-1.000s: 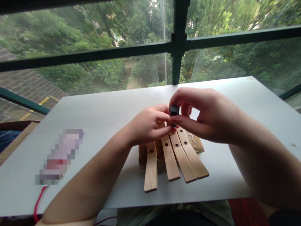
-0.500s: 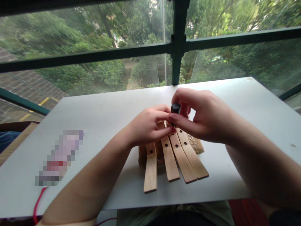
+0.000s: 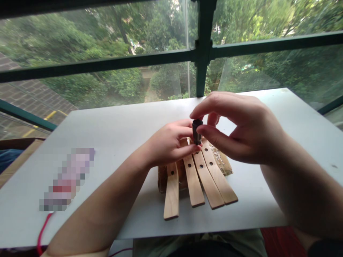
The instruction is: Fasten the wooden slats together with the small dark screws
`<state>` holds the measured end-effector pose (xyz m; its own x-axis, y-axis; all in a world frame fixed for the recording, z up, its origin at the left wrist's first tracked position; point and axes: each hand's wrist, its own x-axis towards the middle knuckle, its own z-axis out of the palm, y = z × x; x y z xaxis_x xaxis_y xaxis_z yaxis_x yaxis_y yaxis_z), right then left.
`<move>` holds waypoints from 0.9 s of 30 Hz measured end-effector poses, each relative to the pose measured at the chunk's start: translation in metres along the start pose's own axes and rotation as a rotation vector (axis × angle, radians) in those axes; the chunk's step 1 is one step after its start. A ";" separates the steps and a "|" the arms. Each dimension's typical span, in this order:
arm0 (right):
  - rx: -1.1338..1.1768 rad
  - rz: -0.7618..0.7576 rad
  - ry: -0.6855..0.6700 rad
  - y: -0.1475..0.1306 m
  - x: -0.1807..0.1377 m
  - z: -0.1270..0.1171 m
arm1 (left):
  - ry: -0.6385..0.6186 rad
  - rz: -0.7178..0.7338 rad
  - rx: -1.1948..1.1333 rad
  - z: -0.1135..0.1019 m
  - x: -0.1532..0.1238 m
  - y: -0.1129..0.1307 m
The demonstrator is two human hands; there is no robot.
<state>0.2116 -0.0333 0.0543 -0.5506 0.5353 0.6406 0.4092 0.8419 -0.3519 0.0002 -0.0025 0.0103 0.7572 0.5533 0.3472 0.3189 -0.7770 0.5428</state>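
Observation:
A short black screwdriver handle (image 3: 197,131) stands nearly upright over the wooden pieces; its tip is hidden. My left hand (image 3: 171,141) is closed about its lower end, thumb in front and fingers behind. From the right, my right hand (image 3: 238,128) has its thumb against the handle's side and the forefinger by its top, in a loose pinch. Below lie several flat, bent wooden slats (image 3: 197,189) with dark holes, fanned towards me. They rest on a brown block (image 3: 226,167) with clear wrapping, partly covered by the slats and my hands.
A white table (image 3: 128,217) carries everything. On its left lies a blurred-out object (image 3: 69,178) with a red cord (image 3: 41,232) running off the front edge. A cardboard box (image 3: 24,157) stands beyond the left edge. Windows with a green frame (image 3: 202,53) rise behind the table.
My right hand has shifted slightly up and to the right, its fingers loosening around the handle. More of the handle shows, and it has tilted a little. My left hand stays put.

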 end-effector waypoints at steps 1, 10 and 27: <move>0.007 -0.012 -0.014 0.000 0.000 0.000 | 0.000 -0.002 0.002 0.000 0.000 0.000; 0.023 -0.027 -0.044 0.002 0.001 0.003 | 0.012 0.020 0.005 0.001 0.000 -0.003; -0.093 0.041 0.039 0.006 -0.001 0.000 | -0.094 -0.016 0.028 0.000 -0.003 0.002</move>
<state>0.2148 -0.0290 0.0514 -0.5041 0.5649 0.6533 0.4977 0.8082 -0.3149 -0.0013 -0.0053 0.0103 0.8015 0.5365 0.2642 0.3467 -0.7769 0.5256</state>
